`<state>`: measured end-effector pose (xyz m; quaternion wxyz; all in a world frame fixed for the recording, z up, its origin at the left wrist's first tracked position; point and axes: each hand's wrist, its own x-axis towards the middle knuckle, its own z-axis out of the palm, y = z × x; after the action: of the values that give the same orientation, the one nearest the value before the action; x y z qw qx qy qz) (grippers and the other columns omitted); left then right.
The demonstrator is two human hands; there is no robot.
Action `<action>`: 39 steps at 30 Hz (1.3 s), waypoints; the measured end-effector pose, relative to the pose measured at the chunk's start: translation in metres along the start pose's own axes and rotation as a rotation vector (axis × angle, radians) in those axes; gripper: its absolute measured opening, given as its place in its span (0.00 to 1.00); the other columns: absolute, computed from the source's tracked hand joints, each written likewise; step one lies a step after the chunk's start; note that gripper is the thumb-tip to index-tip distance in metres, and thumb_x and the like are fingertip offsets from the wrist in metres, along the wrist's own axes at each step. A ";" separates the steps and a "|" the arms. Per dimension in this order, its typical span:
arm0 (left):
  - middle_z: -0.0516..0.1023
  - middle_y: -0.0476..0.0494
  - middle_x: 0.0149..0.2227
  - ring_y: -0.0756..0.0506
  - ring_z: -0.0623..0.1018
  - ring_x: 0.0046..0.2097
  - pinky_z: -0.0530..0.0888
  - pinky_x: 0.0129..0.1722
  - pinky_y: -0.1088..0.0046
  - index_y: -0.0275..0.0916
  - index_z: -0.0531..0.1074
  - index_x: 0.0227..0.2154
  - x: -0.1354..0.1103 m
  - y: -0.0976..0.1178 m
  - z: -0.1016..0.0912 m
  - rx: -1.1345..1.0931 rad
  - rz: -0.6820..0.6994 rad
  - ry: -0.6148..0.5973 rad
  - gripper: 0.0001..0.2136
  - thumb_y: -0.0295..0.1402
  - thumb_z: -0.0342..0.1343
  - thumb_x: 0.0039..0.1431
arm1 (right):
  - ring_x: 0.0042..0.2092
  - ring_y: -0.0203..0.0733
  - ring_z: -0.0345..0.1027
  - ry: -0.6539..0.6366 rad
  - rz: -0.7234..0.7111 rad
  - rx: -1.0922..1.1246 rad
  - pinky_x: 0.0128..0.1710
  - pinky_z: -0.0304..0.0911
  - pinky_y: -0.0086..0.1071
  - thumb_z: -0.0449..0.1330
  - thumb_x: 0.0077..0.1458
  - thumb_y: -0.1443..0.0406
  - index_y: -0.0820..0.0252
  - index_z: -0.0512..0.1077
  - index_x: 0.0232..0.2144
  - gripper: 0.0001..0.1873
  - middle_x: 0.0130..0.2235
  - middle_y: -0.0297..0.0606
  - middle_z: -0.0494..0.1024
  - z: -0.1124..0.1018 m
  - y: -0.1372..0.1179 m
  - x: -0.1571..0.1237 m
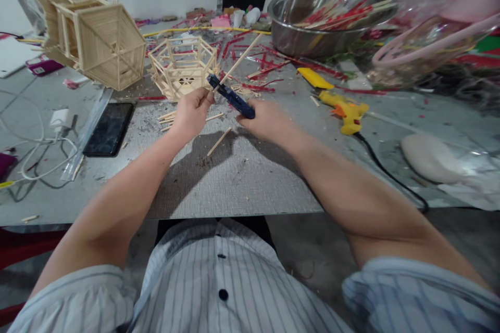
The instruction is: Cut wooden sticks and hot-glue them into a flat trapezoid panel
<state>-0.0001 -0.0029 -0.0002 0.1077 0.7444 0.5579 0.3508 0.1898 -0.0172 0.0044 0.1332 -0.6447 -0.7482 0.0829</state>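
Observation:
My left hand (192, 113) pinches the lower end of a thin wooden stick (241, 61), which slants up to the right. Closed around a dark blue hand tool (233, 98), perhaps a cutter, is my right hand (265, 120). The tool's far end meets the stick close to my left fingertips. Just behind my left hand stands an open lattice frame of sticks (183, 65). Short cut sticks (167, 120) lie beside my left wrist, and one loose stick piece (219, 141) rests on the table between my forearms.
A larger stick-built lantern-like model (111, 47) lies tilted at the back left. A black phone (109, 130) and white charger (60, 118) are at left. On the right sit a yellow glue gun (346, 109) with its cord, a steel bowl (287, 36) of sticks, and a pink-handled basket (414, 57).

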 end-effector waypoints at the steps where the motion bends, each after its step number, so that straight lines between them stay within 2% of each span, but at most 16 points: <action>1: 0.75 0.46 0.29 0.46 0.77 0.35 0.75 0.36 0.70 0.40 0.75 0.34 0.000 -0.001 0.000 0.000 0.006 -0.002 0.13 0.31 0.46 0.71 | 0.44 0.58 0.75 0.009 -0.012 0.003 0.40 0.66 0.45 0.58 0.58 0.60 0.56 0.77 0.44 0.14 0.41 0.47 0.81 0.000 0.001 0.000; 7: 0.74 0.46 0.29 0.46 0.77 0.35 0.75 0.37 0.69 0.40 0.74 0.34 0.000 -0.001 0.000 -0.024 0.014 -0.006 0.13 0.33 0.46 0.72 | 0.45 0.57 0.75 -0.006 0.009 -0.001 0.40 0.65 0.42 0.58 0.57 0.61 0.59 0.76 0.47 0.17 0.43 0.48 0.82 -0.003 -0.002 -0.001; 15: 0.61 0.51 0.22 0.49 0.70 0.27 0.70 0.31 0.70 0.40 0.69 0.28 0.005 -0.011 0.003 -0.375 0.076 0.010 0.13 0.38 0.54 0.69 | 0.46 0.56 0.75 -0.015 -0.007 0.056 0.41 0.65 0.40 0.60 0.57 0.62 0.59 0.75 0.48 0.17 0.45 0.48 0.81 -0.007 -0.001 0.000; 19: 0.60 0.51 0.22 0.48 0.69 0.28 0.71 0.31 0.69 0.41 0.68 0.26 0.006 -0.011 0.003 -0.445 0.101 -0.010 0.15 0.40 0.53 0.69 | 0.47 0.57 0.75 0.003 -0.037 0.087 0.43 0.66 0.41 0.59 0.56 0.63 0.59 0.75 0.49 0.18 0.46 0.48 0.81 -0.005 0.002 0.001; 26: 0.60 0.50 0.22 0.47 0.70 0.29 0.71 0.31 0.69 0.42 0.69 0.27 0.004 -0.007 0.000 -0.486 0.080 -0.051 0.17 0.45 0.53 0.69 | 0.46 0.54 0.75 0.067 -0.061 0.088 0.44 0.66 0.41 0.59 0.55 0.64 0.59 0.75 0.50 0.19 0.46 0.46 0.81 -0.005 0.005 0.000; 34: 0.56 0.52 0.20 0.50 0.64 0.23 0.66 0.26 0.70 0.42 0.70 0.29 0.003 -0.006 -0.003 -0.492 0.036 -0.118 0.19 0.49 0.50 0.70 | 0.49 0.57 0.75 0.031 -0.049 0.066 0.47 0.66 0.42 0.58 0.56 0.65 0.61 0.74 0.52 0.21 0.48 0.49 0.81 -0.009 0.001 -0.003; 39: 0.56 0.52 0.20 0.50 0.64 0.23 0.65 0.25 0.72 0.41 0.70 0.29 0.001 -0.002 -0.005 -0.492 -0.011 -0.132 0.18 0.47 0.50 0.71 | 0.48 0.57 0.75 0.027 -0.049 0.063 0.46 0.66 0.42 0.59 0.55 0.65 0.61 0.75 0.50 0.19 0.46 0.50 0.81 -0.008 0.001 -0.002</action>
<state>-0.0043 -0.0021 0.0028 0.3238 0.7141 0.4515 0.4259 0.1938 -0.0192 0.0119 0.1654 -0.6228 -0.7588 0.0943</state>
